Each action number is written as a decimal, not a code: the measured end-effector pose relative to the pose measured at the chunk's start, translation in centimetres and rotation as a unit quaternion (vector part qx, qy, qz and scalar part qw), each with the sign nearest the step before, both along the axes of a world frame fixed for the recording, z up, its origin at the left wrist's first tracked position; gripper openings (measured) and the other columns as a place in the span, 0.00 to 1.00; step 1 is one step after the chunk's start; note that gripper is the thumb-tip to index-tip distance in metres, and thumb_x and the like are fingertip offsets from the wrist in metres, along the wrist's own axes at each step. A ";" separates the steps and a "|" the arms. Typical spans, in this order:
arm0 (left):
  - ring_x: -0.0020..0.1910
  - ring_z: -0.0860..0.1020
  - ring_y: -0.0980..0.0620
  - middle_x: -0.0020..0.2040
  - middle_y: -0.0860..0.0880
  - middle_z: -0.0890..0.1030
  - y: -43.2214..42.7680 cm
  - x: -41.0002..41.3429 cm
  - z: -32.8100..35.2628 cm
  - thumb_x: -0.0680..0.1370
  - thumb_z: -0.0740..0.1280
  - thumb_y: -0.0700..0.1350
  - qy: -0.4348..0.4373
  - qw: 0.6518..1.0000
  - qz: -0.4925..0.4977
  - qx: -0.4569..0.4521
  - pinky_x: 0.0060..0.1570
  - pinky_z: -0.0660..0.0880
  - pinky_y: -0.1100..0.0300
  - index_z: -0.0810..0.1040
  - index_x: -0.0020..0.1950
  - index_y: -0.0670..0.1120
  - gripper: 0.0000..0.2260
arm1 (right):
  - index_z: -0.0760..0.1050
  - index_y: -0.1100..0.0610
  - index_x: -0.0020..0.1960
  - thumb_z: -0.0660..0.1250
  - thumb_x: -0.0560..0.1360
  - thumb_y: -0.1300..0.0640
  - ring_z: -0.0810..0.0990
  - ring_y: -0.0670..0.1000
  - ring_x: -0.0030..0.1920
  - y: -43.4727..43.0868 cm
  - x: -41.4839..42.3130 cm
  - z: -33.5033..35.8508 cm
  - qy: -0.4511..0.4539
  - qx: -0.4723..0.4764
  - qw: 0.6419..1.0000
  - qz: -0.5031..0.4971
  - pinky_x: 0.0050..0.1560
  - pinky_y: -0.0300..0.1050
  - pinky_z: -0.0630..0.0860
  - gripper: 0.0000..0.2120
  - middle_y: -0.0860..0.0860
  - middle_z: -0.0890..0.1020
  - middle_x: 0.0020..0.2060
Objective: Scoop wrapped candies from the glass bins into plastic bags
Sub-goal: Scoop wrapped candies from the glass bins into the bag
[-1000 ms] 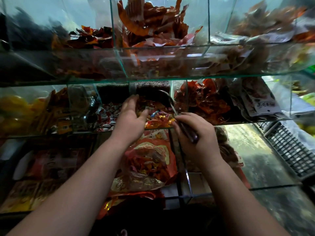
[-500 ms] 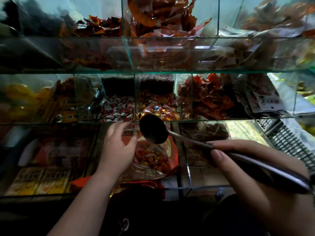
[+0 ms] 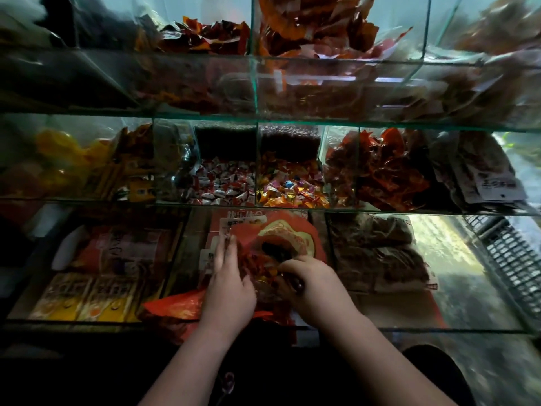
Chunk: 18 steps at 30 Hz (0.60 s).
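Left to right: red-and-white wrapped candies [image 3: 225,183] in a glass bin [image 3: 205,202] of the middle tier; beside them, multicoloured wrapped candies [image 3: 289,187] in the adjoining compartment. Below, left hand [image 3: 229,284] with fingers extended, pressed against the side of a red printed plastic bag [image 3: 281,238] – mouth open, candies inside. Right hand [image 3: 314,288] curled closed around the dark handle of a scoop [image 3: 295,284], its bowl inside the bag mouth – contents not discernible.
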<state>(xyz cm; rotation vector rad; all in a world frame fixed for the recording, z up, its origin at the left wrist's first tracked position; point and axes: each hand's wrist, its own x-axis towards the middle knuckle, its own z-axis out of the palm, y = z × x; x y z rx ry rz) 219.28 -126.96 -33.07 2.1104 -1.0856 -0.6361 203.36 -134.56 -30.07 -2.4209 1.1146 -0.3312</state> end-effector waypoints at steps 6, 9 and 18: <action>0.54 0.73 0.68 0.82 0.61 0.46 0.2 -0.1 -0.5 0.80 0.62 0.39 0.061 0.997 -0.022 0.033 0.30 0.68 0.78 0.38 0.80 0.62 0.41 | 0.86 0.50 0.46 0.76 0.74 0.52 0.83 0.35 0.43 -0.6 1.3 -3.9 -0.165 0.102 0.966 -0.169 0.43 0.27 0.74 0.02 0.41 0.86 0.41; 0.70 0.70 0.57 0.82 0.61 0.46 0.3 0.1 -0.8 0.80 0.63 0.39 0.063 0.998 -0.016 0.024 0.30 0.67 0.80 0.38 0.80 0.62 0.41 | 0.87 0.50 0.41 0.77 0.73 0.53 0.83 0.34 0.40 -0.5 1.3 -3.4 -0.238 0.152 0.934 -0.217 0.38 0.24 0.74 0.02 0.40 0.86 0.35; 0.80 0.57 0.51 0.82 0.59 0.49 0.6 0.5 -1.7 0.80 0.65 0.41 0.078 0.997 -0.020 -0.008 0.71 0.66 0.56 0.40 0.80 0.63 0.41 | 0.88 0.54 0.42 0.78 0.72 0.59 0.89 0.58 0.45 -0.3 -3.0 -0.4 -0.437 0.335 0.772 -0.316 0.50 0.54 0.85 0.01 0.57 0.89 0.39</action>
